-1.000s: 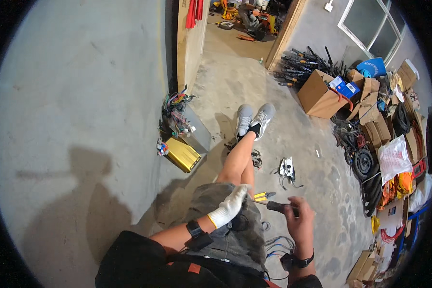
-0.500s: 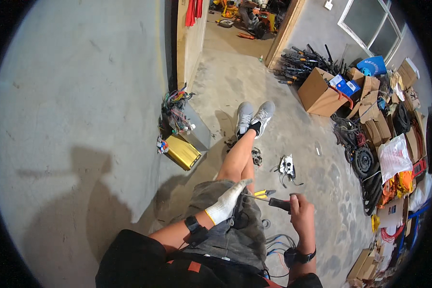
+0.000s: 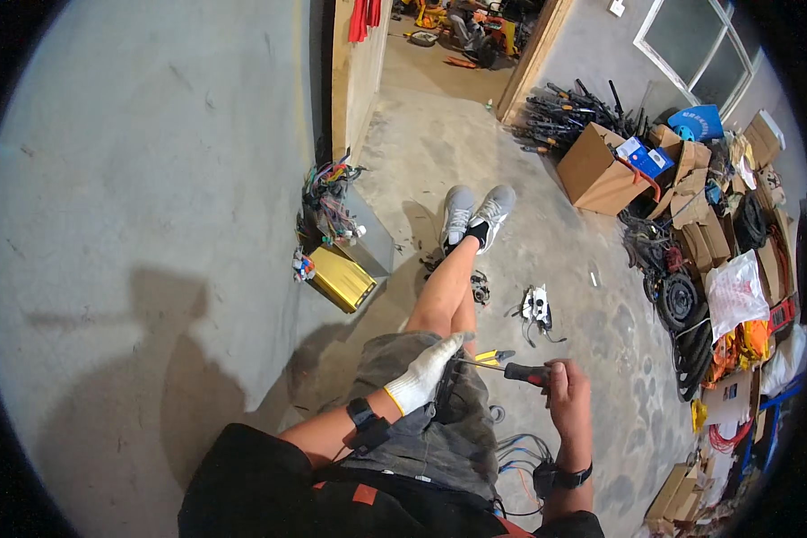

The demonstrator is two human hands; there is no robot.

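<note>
My left hand (image 3: pixel 424 375), in a white glove, is closed around a dark part (image 3: pixel 447 382) over my lap; its kind is hard to make out against the dark cloth. A screwdriver (image 3: pixel 524 373) with a black and red handle lies level, its thin shaft pointing left to that part. My bare right hand (image 3: pixel 568 394) grips the end of the handle, fingers curled. The screwdriver's tip is too small to see clearly. On the floor just beyond the shaft is a yellow-handled tool (image 3: pixel 490 357), partly hidden by my lap.
A gold metal case (image 3: pixel 342 283) and bundled wires (image 3: pixel 332 202) stand against the left wall. On the floor lie a white and black part (image 3: pixel 536 308) and cables (image 3: pixel 520 455). Cardboard boxes (image 3: pixel 596 170), tyres and bags pile up at right. A doorway opens ahead.
The screwdriver handle has turned, so more of its red shows. My right hand has shifted slightly with it, while the left keeps its hold.
</note>
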